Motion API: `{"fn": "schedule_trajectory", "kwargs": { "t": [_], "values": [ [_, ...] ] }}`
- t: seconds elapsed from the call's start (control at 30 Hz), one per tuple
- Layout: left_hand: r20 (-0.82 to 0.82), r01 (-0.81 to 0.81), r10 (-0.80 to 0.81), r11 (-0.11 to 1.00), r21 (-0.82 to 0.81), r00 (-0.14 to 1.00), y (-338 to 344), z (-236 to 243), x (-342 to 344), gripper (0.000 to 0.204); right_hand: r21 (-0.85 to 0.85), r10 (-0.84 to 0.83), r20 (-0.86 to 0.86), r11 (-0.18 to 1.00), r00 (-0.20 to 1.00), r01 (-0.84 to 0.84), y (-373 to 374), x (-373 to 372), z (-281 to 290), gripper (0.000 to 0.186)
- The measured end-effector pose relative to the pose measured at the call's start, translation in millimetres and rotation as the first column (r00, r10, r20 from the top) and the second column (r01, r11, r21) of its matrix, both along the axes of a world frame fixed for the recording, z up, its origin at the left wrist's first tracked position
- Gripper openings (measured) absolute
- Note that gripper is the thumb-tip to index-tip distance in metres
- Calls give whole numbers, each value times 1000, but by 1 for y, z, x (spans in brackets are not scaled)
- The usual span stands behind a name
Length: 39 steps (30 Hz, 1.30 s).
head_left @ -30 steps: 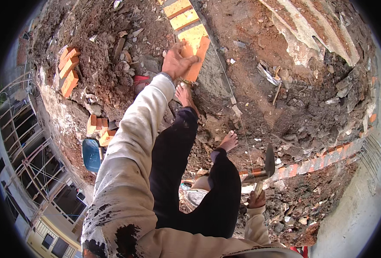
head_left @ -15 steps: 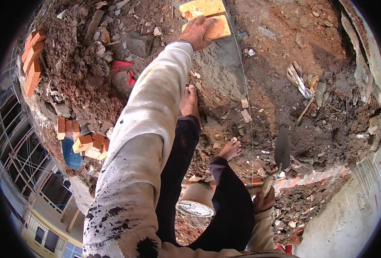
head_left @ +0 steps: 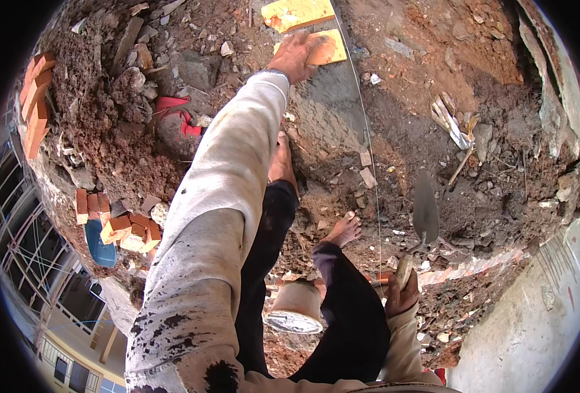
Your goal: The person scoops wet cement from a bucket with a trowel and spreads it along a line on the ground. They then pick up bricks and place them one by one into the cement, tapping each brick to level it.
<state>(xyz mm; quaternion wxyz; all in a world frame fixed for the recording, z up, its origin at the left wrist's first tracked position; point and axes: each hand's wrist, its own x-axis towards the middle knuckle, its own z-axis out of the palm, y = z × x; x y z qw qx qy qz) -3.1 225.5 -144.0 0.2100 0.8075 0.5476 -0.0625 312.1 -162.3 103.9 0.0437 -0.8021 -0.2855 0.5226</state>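
Observation:
At the top of the view my left hand [head_left: 294, 57] grips an orange-yellow brick [head_left: 330, 48] from its left side, fingers over its top face. The brick lies on a strip of grey mortar [head_left: 337, 95]. Just beyond it sits another brick [head_left: 296, 13], with a narrow mortar gap between the two. A taut string [head_left: 367, 131] runs along their right side. Low on the right, my right hand [head_left: 402, 300] is closed around the handle of a trowel [head_left: 425, 209]; its pointed blade is directed away from me.
Between my legs stands a bucket [head_left: 296, 306]. Stacked bricks [head_left: 36, 105] are at the far left, with more bricks [head_left: 131, 232] beside a blue sandal-shaped object [head_left: 99, 243] nearer me. Red cloth [head_left: 180, 114] lies on rubble-strewn soil. A concrete slab [head_left: 532, 314] slopes at lower right.
The brick under my left hand has shifted slightly toward me, widening the gap to the far brick. My right hand still holds the trowel, raised a little. The whole view has shifted slightly.

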Motion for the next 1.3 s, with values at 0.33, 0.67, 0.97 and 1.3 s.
{"fn": "schedule_trajectory", "kwargs": {
  "t": [0.33, 0.67, 0.97, 1.3],
  "values": [
    [-56, -51, 53, 998, 49, 997, -11, 5, -5, 74, 456, 335, 15, 836, 942, -305, 109, -64, -62, 38],
    [-12, -39, 40, 996, 74, 999, -17, -6, -24, 73, 663, 358, 177, 645, 917, -380, 222, -154, -178, 41],
    [-66, -65, 64, 998, -6, 996, -17, 7, -19, 71, 533, 354, 231, 733, 906, -422, 230, -163, -193, 37],
    [-25, -79, 80, 997, 9, 997, -18, 0, -20, 68, 510, 350, 204, 760, 914, -404, 231, -168, -191, 35]
  ]
}}
